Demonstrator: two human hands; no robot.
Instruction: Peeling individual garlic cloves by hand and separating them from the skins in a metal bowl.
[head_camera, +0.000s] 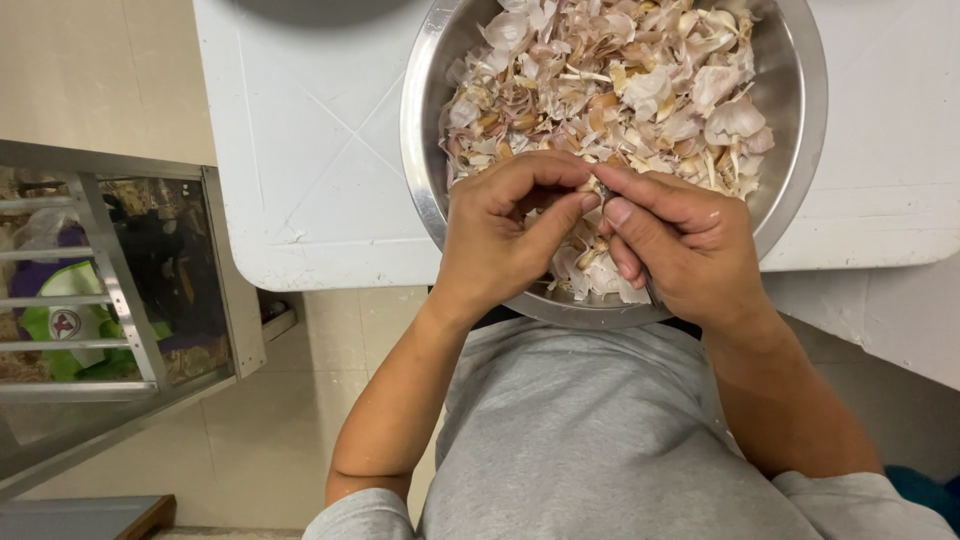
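A large steel bowl (425, 150) full of garlic skins and cloves (620, 80) stands on a white table, its near rim over my lap. Both hands meet over the bowl's near side. My left hand (500, 235) is curled, fingertips pinching a small garlic clove that is mostly hidden. My right hand (680, 245) grips a thin metal blade whose tip (603, 190) shows between the thumbs, with its lower end poking out under the palm (652, 293).
The white table (310, 150) has a worn surface and a near edge by my waist. A metal rack (110, 290) with bags and clutter behind it stands at the left. Beige floor tiles lie below. A dark round object sits at the table's top edge.
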